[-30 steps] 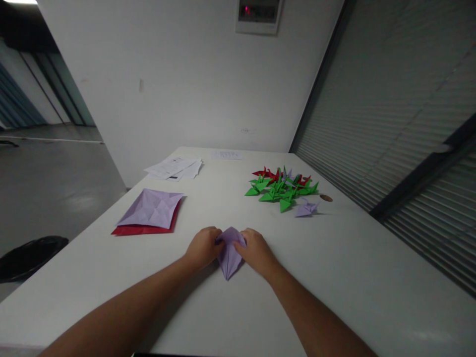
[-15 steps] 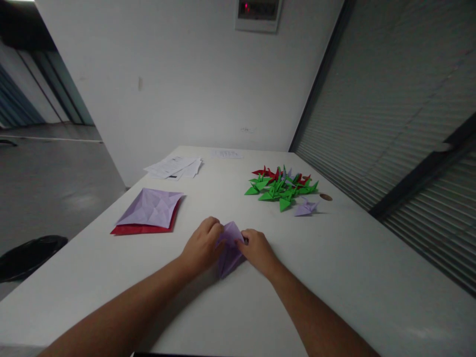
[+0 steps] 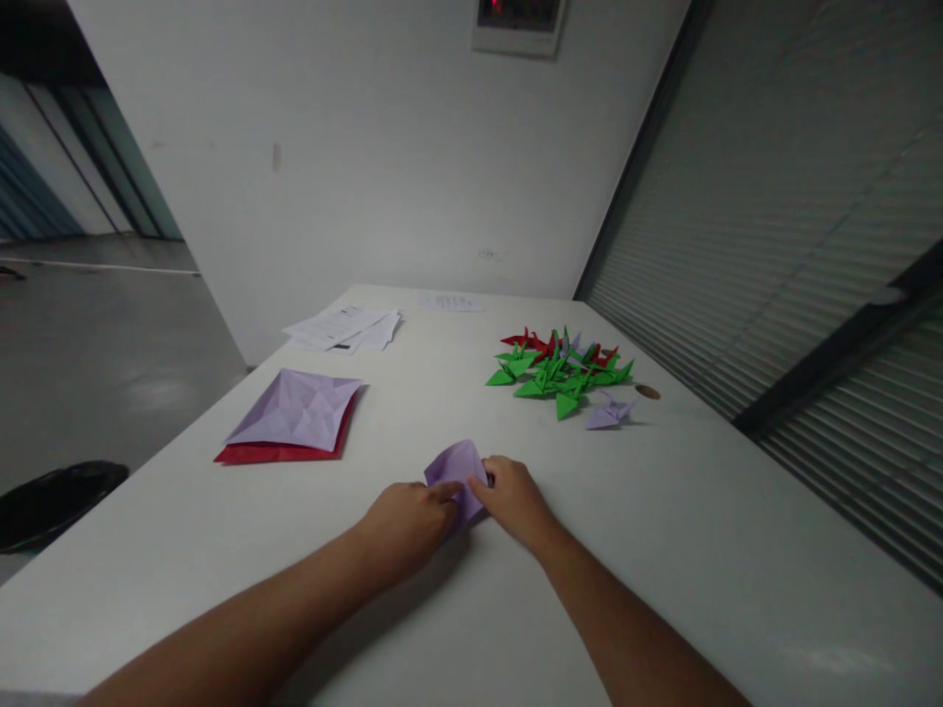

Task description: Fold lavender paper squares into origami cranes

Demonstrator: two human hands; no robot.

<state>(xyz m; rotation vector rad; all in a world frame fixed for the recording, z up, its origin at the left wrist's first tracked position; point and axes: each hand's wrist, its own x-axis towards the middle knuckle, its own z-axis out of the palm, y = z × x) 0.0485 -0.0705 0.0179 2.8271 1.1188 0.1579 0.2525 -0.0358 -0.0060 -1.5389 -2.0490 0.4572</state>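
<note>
A partly folded purple paper [image 3: 458, 463] is between my two hands near the middle of the white table [image 3: 413, 633]. My left hand [image 3: 411, 525] is closed at its left and lower side, with a finger lying across its face. On the right edge of the paper, my right hand [image 3: 512, 496] pinches it between thumb and fingers. The lower part of the paper is partly hidden behind my left hand.
Creased purple sheets [image 3: 299, 410] lie over red paper [image 3: 284, 453] at the left. Green, red and purple folded cranes [image 3: 549, 373] are heaped at the back right, beside one purple crane [image 3: 610, 412]. Printed papers [image 3: 346, 327] lie at the back left. A black bin [image 3: 59, 506] stands lower left.
My left hand has moved down from the paper's upper left edge, its finger now across the paper. The paper's upper left part has spread wider. My right hand has barely moved.
</note>
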